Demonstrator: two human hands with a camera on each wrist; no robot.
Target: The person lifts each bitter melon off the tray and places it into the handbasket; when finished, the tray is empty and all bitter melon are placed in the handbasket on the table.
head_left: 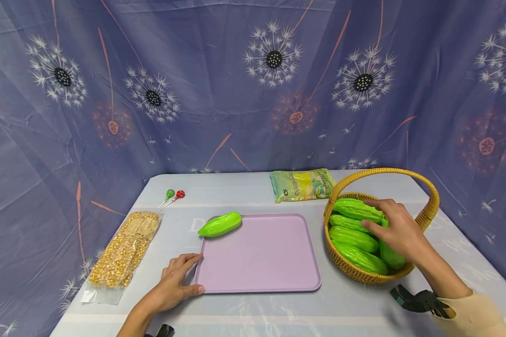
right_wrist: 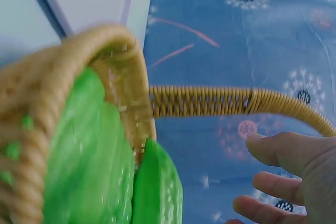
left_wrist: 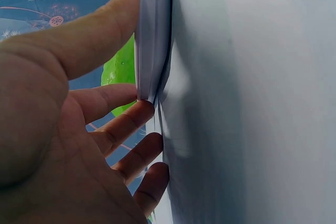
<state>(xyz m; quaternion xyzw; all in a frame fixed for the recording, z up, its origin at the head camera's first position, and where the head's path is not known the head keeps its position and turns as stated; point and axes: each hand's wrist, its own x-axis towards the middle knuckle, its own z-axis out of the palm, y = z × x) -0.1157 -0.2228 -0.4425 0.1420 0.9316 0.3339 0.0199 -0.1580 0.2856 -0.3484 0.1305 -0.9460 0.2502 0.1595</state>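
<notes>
My left hand point(head_left: 174, 283) rests at the left side of a lilac tray point(head_left: 257, 252), thumb near its front corner and fingertips further up the edge. In the left wrist view, the thumb and fingers touch the tray's rim point(left_wrist: 152, 35). One bright green bitter melon point(head_left: 220, 224) lies across the tray's far left corner. On the right, a wicker basket point(head_left: 341, 262) holds several more bitter melons point(head_left: 354, 238). Over these hovers my right hand point(head_left: 394, 227), its fingers spread and holding nothing. The right wrist view has those fingers apart from the bitter melons point(right_wrist: 157, 182).
The basket's tall handle point(head_left: 388, 171) arches above the right hand. A green and yellow packet point(head_left: 302, 185) lies at the back. On the left are a bag of corn kernels point(head_left: 124, 250) and two lollipops, one green point(head_left: 170, 193) and one red point(head_left: 180, 194).
</notes>
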